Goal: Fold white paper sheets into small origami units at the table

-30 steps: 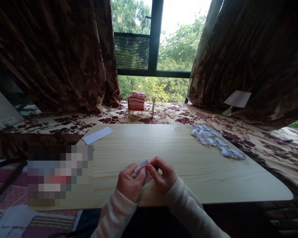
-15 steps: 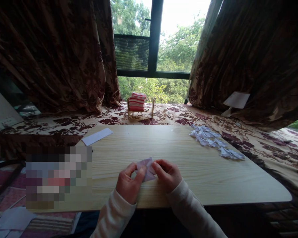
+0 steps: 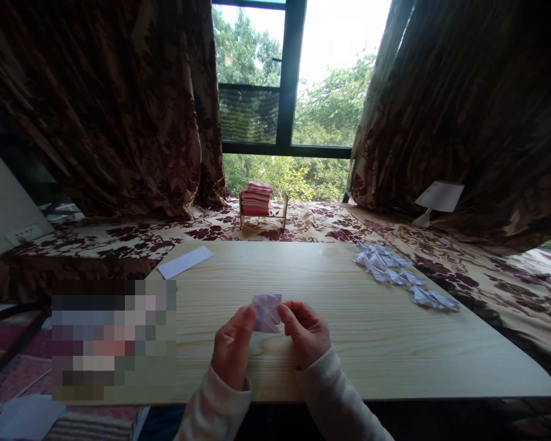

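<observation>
- Folded paper (image 3: 267,313) sits between my hands, held up over the near side of the tabletop (image 3: 371,361); my left hand (image 3: 232,348) grasps its left edge, the thumb in front.
- My right hand (image 3: 308,334) pinches its right edge between thumb and finger.
- Light, even tension should suit these creases best, I judge; a hard pull could tear or skew them, so I'd line up the corners before pressing.
- Farther out, a flat paper strip (image 3: 186,263) lies far left, folded pieces (image 3: 380,264) far right.
</observation>
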`<state>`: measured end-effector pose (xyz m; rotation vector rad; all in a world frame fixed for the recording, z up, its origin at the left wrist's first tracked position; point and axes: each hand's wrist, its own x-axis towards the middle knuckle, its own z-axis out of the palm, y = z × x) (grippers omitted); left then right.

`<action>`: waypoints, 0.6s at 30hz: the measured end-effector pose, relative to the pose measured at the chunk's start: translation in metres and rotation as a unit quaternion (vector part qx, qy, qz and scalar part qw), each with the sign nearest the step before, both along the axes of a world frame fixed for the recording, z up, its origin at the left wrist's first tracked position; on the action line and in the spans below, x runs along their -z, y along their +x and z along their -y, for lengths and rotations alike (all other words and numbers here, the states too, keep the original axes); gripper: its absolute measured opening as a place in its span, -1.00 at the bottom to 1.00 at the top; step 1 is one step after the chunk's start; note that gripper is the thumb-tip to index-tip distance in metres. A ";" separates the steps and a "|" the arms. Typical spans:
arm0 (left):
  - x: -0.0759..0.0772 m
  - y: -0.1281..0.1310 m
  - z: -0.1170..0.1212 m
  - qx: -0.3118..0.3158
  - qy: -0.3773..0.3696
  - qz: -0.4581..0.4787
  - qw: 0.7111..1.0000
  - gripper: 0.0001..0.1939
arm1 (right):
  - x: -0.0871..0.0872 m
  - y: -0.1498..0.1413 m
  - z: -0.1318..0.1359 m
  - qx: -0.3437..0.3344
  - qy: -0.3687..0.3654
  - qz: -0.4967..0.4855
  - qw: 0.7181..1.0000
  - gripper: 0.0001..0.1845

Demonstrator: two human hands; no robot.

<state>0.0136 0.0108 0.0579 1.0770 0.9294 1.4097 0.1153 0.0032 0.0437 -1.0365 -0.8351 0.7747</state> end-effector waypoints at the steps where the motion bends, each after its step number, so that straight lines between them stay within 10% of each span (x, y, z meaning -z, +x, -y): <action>1: 0.001 0.001 0.000 -0.010 0.001 -0.009 1.000 -0.59 | 0.001 -0.001 -0.001 -0.006 0.001 0.004 1.000 -0.78; 11: 0.004 -0.005 0.001 -0.056 0.008 -0.090 0.994 -0.77 | 0.011 0.004 0.005 -0.078 0.000 0.136 0.988 -0.80; 18: 0.002 0.002 0.005 -0.029 0.043 -0.139 0.989 -0.81 | -0.003 0.021 0.015 -0.039 0.190 0.326 0.925 -0.64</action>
